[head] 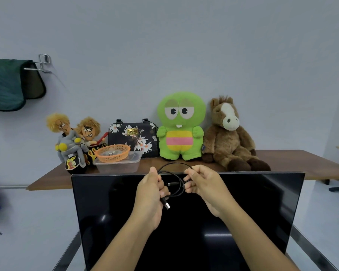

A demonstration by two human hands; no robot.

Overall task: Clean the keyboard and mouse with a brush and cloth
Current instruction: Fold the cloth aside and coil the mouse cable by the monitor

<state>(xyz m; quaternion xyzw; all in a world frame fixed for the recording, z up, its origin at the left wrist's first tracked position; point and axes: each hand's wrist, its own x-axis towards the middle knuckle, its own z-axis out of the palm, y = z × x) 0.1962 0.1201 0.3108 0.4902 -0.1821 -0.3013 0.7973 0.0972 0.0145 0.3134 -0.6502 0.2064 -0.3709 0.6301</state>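
The left hand (151,194) and the right hand (204,189) were raised side by side in front of the dark monitor (184,222), both grasping a coiled black cable (175,179). The left hand's fingers were curled round the coil with a USB plug (166,204) hanging below them; the right hand pinched the loops on the opposite side. No keyboard, mouse, brush or cleaning cloth was in view — the cable was the only item held.

Behind the monitor stood a brown wooden table (301,165). On it, beyond the monitor's top edge, sat an orange basket (113,153) resting on a clear plastic container (118,165), two cartoon dolls (74,137) to the left, a floral handbag (133,137), a green plush (181,126) and a brown plush horse (231,135). A green towel (6,85) hung on a wall rack (43,63) — well left of the monitor.
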